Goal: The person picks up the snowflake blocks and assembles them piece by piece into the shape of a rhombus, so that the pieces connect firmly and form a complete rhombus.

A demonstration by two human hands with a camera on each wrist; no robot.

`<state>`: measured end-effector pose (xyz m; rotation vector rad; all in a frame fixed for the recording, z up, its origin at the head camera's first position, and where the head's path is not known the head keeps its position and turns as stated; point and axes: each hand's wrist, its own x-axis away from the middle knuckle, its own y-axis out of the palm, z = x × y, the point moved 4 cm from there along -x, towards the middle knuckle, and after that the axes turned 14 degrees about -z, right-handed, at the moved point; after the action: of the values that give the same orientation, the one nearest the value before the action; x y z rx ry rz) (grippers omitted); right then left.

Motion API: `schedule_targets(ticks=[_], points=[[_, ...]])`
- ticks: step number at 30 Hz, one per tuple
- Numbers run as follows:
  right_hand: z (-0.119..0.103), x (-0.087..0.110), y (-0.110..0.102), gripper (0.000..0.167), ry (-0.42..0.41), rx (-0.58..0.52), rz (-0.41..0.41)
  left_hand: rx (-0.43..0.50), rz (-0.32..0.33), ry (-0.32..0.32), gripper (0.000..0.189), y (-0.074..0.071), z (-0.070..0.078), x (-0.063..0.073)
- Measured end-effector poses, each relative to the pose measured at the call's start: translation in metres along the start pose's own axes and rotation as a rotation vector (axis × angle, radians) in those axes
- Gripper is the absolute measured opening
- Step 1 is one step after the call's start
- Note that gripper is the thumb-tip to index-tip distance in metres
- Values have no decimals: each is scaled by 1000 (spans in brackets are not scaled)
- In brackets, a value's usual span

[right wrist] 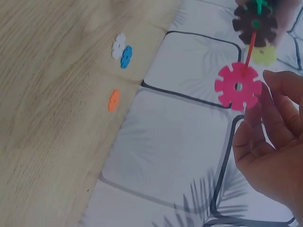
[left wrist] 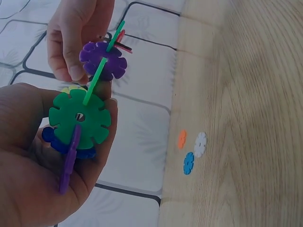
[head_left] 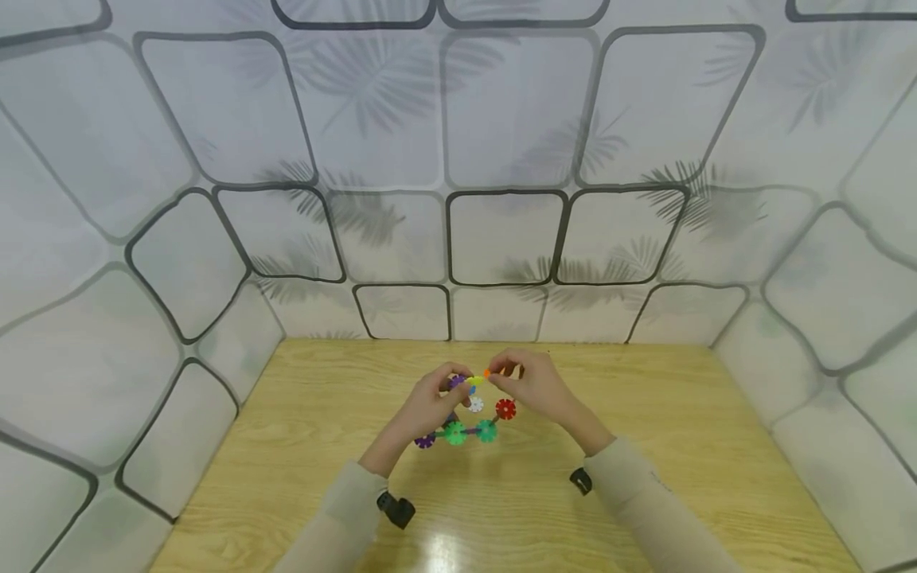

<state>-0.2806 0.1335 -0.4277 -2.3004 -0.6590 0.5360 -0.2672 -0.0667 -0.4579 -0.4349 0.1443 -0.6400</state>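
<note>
A chain of slotted plastic snowflake discs, with green (left wrist: 80,118), purple (left wrist: 103,60), red-pink (right wrist: 238,86) and dark brown (right wrist: 254,23) pieces, hangs from my left hand (head_left: 428,406). My left fingers curl round part of it, close to a yellow disc (head_left: 476,380) and a dark blue disc (left wrist: 59,142). My right hand (head_left: 532,386) hovers at the chain's right side, loosely bent beside the red-pink disc. Nothing shows between its thumb and fingers in the right wrist view; whether its fingertips touch the chain is unclear.
On the wooden table (head_left: 286,477), a white disc (right wrist: 118,46), a blue disc (right wrist: 126,56) and an orange disc (right wrist: 113,100) lie loose near the far edge. A patterned wall covering (head_left: 501,239) encloses the table behind and at both sides.
</note>
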Motion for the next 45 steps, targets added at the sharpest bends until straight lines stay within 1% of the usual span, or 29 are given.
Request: schedule_targets(ticks=[3,7,11,16,22,26,31,34,38,41,45], points=[[6,0,-6,8,27,-19,23,5,14,-1,30,-2,-1,0],[18,-3,-8,9,73,-50,39,5,11,-5,29,-2,2,2],[30,-7,-8,7,122,-81,44,8,7,-9,29,-2,3,3],[50,-13,-4,12,177,-92,34,29,12,-13,28,-2,2,3],[75,-17,6,18,229,-115,12,52,-3,-14,25,-1,-1,2],[92,-21,15,23,267,-123,4,52,-14,-19,26,0,-2,2],[108,-23,26,28,299,-147,-14,55,-28,-17,25,0,-2,2],[121,-24,35,33,325,-154,-44,56,-38,-8,24,1,-1,3],[130,-24,42,40,357,-154,-74,49,-52,7,24,0,1,4],[134,-24,45,42,367,-142,-77,37,-57,9,24,0,3,4],[142,-26,50,44,365,-108,-78,35,-62,11,25,-1,3,5]])
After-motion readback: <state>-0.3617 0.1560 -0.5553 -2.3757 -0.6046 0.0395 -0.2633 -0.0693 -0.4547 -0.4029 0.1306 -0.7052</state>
